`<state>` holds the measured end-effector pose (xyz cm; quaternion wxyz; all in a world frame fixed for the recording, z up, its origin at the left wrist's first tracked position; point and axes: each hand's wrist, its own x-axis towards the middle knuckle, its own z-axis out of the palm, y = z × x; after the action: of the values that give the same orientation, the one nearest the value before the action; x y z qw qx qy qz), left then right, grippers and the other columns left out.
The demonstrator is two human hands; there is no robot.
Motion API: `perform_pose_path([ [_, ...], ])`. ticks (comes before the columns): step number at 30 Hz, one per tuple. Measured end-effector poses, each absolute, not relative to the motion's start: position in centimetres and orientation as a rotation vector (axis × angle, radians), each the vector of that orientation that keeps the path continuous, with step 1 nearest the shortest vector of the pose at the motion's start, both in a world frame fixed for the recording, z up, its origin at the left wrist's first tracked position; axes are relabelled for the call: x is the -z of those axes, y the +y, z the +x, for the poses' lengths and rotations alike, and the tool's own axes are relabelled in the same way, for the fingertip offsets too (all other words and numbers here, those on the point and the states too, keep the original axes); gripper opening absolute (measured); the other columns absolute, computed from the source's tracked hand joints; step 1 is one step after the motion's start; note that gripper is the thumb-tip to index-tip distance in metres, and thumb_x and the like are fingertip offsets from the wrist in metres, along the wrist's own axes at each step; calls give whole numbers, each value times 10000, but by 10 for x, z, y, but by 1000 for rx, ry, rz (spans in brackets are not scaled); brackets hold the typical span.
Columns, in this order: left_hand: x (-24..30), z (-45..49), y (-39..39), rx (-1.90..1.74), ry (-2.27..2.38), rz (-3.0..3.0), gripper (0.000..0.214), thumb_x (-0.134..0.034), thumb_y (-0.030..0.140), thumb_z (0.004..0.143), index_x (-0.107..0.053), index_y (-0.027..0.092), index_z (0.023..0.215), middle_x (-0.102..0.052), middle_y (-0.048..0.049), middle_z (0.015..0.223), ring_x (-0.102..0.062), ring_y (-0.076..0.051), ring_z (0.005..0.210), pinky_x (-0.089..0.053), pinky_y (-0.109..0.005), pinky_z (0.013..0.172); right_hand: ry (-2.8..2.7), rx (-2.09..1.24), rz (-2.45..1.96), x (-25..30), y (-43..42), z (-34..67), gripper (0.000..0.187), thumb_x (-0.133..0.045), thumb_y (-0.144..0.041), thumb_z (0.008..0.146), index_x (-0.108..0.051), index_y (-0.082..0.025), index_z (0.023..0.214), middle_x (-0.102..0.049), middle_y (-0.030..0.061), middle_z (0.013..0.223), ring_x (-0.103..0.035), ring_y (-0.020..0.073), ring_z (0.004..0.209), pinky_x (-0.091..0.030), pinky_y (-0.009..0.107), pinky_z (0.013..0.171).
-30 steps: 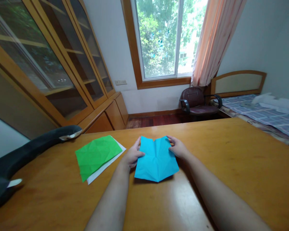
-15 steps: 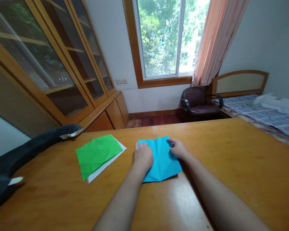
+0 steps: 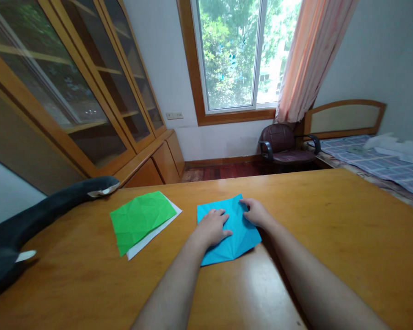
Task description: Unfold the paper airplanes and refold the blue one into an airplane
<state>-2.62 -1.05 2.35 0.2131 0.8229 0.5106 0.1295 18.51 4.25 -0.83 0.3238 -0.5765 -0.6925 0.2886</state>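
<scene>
A creased sheet of blue paper lies on the wooden table between my hands. Across its left part rests my left hand, palm down, with the fingers spread and the thumb apart. At the upper right edge of the sheet my right hand has its fingers closed on the paper, index finger on top. The sheet shows fold lines that meet near its lower edge, and part of it is hidden under my left hand.
Left of the blue sheet lies creased green paper over white paper. A dark curved object with white patches stands at the table's left. Beyond the table are a chair, a bed and a glass-fronted cabinet.
My left hand has slid right from the left edge to nearer the middle, its fingers now spread. The blue sheet lies flatter, its left side opened out. My right hand stays at its edge.
</scene>
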Motion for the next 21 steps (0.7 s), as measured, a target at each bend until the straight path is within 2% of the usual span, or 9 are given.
perform_pose_path([
  [3,-20,-27,-10,-319,1445,2267,675,-733,450,703,-566,246,1325,-401,-132,1500,-324,-435,1355,-218,-569,1109,-1831,-746,-1528,6,42,184,642,-537,26,549,-694,-142,1149,-692,120,1155,-625,283,1074,-455,392,981],
  [6,-13,-26,-11,-336,1462,2237,719,-715,477,722,-510,264,1377,-341,-121,1538,-244,-436,1401,-154,-600,1120,-1786,-780,-1550,4,42,183,611,-559,16,569,-693,-135,1147,-692,128,1151,-632,279,1059,-466,377,960],
  [9,-4,-24,-11,-383,1453,2225,720,-693,505,740,-494,260,1387,-311,-117,1553,-170,-414,1437,-97,-583,1143,-1713,-821,-1584,0,45,182,591,-589,5,581,-695,-165,1136,-698,105,1130,-640,262,1027,-479,352,927],
  [11,1,-21,-11,-449,1447,2205,721,-695,521,736,-504,248,1375,-314,-125,1550,-163,-399,1444,-88,-561,1157,-1669,-821,-1614,-6,48,184,639,-603,3,584,-660,-172,1196,-698,95,1107,-646,245,979,-495,330,874],
  [13,4,-19,-10,-533,1456,2174,717,-708,508,728,-524,210,1353,-339,-154,1530,-200,-391,1435,-122,-534,1164,-1607,-825,-1649,-15,52,186,687,-632,-19,603,-598,-154,1277,-699,94,1044,-650,220,888,-509,304,786],
  [15,5,-17,-8,-651,1477,2121,637,-690,460,757,-558,170,1308,-414,-179,1470,-299,-372,1395,-199,-498,1154,-1513,-933,-1639,-26,54,187,628,-673,-114,670,-576,-143,1289,-698,79,936,-634,183,757,-505,279,676],
  [18,6,-20,1,-936,1482,1934,408,-615,395,831,-633,178,1176,-576,-149,1288,-470,-307,1261,-304,-444,1108,-1373,-1340,-1402,-42,53,183,368,-603,-340,824,-647,-157,1140,-689,62,837,-588,132,615,-477,246,566],
  [21,8,-27,12,-1250,1397,1512,326,-593,435,855,-664,183,1051,-651,-118,1134,-551,-264,1154,-363,-402,1064,-1440,-1542,-1152,-48,46,170,312,-542,-410,865,-696,-158,965,-708,80,909,-617,142,683,-478,243,586],
])
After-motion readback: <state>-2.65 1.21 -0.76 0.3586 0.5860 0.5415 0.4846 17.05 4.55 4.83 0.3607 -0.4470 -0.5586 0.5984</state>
